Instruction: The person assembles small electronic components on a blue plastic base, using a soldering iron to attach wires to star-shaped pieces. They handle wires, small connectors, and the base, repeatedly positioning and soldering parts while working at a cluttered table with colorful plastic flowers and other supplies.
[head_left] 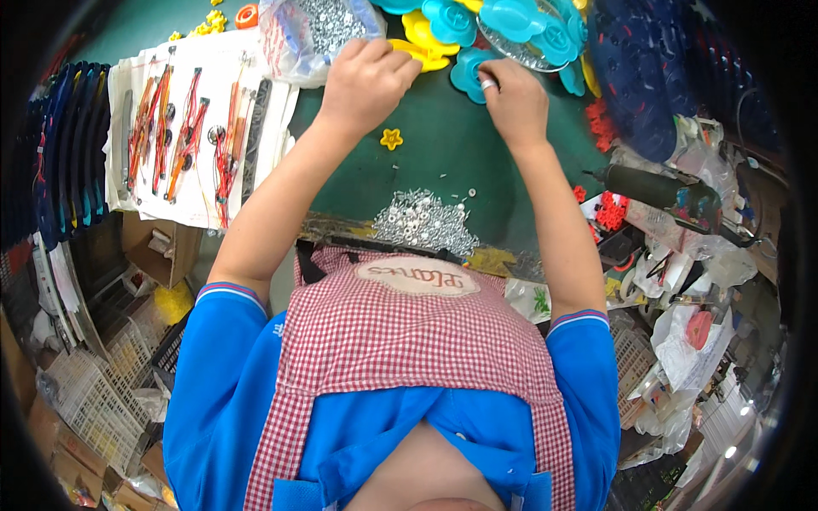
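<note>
My left hand (368, 81) is curled over the edge of a yellow plastic flower-shaped piece (423, 44) at the far side of the green table (452, 162). Just to its right, my right hand (511, 100), with a ring on one finger, presses on a cyan flower-shaped piece (469, 72). More cyan flower pieces (520, 21) are piled just beyond both hands. A small yellow star-shaped part (391, 138) lies between my forearms. A heap of small silver screws (423, 220) sits at the near table edge.
A clear bag of screws (319, 30) lies beyond my left hand. White sheets with red and orange wired parts (183, 128) cover the left. A dark power screwdriver (660, 189), red small parts (609, 211), and dark blue pieces (648, 77) lie right. Crates stand below.
</note>
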`<state>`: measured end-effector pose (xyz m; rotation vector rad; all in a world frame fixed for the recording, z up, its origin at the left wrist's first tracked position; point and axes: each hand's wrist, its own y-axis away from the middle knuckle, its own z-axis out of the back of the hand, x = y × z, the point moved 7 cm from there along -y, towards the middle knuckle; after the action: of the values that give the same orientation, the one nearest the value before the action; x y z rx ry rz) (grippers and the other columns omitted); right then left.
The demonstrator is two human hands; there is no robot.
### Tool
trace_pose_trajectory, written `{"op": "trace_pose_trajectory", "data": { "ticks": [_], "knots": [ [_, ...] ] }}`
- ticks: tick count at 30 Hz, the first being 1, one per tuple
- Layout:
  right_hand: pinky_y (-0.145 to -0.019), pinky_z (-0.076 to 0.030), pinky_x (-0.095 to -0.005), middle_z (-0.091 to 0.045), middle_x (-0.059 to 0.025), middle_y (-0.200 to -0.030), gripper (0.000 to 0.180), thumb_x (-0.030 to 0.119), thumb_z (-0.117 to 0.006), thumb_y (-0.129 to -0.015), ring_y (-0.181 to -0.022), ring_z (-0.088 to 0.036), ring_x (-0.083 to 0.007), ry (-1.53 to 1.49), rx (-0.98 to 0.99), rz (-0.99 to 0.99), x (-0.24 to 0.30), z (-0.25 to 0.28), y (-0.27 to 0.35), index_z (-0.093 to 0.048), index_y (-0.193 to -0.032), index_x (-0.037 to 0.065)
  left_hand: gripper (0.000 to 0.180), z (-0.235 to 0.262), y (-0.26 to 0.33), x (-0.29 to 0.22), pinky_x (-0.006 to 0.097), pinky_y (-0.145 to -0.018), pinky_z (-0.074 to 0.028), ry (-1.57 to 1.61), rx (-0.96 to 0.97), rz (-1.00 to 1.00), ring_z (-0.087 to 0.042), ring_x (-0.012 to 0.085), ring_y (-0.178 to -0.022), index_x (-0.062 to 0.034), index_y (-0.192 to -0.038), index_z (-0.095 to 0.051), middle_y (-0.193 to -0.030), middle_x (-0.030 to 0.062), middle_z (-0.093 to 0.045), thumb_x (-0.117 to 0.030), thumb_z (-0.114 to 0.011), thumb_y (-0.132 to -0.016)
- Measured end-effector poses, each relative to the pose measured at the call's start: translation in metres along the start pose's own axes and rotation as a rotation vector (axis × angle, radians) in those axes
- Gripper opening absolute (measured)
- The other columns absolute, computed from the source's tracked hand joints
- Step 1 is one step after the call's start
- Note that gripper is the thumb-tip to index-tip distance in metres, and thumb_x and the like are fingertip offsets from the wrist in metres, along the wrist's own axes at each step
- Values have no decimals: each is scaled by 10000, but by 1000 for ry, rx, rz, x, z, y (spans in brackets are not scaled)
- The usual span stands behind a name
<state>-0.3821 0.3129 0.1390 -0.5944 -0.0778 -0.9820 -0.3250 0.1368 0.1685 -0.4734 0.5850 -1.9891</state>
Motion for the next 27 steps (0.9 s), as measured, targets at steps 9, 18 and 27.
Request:
{"op": "trace_pose_trajectory", "data": {
  "ticks": [9,18,27],
  "knots": [
    [-671,-511,-338,-652,-84,-829,71,52,-667,-811,-734,-652,-242,-336,181,-185,16,58,46,-672,-882,47,287,-15,70,49,186,-528,-385,1485,120,1122,-539,22,-646,-69,-1165,-709,-815,8,-697,-107,-710,-880],
    [-742,-530,-353,-677,-93,-905,145,102,-741,-790,-842,-661,-256,-388,108,-137,59,50,66,-739,-932,74,269,37,155,46,191,-565,-434,1155,335,1378,-549,17,-650,-11,-1198,-671,-908,18,-714,-84,-616,-945],
    [-819,-532,-372,-667,-131,-1060,350,155,-770,-790,-946,-647,-295,-306,0,59,80,3,-12,-663,-1109,60,247,58,117,27,327,-724,-525,391,208,753,-645,232,-800,-96,-1085,-709,-1086,51,-677,-78,-680,-841]
  ]
}}
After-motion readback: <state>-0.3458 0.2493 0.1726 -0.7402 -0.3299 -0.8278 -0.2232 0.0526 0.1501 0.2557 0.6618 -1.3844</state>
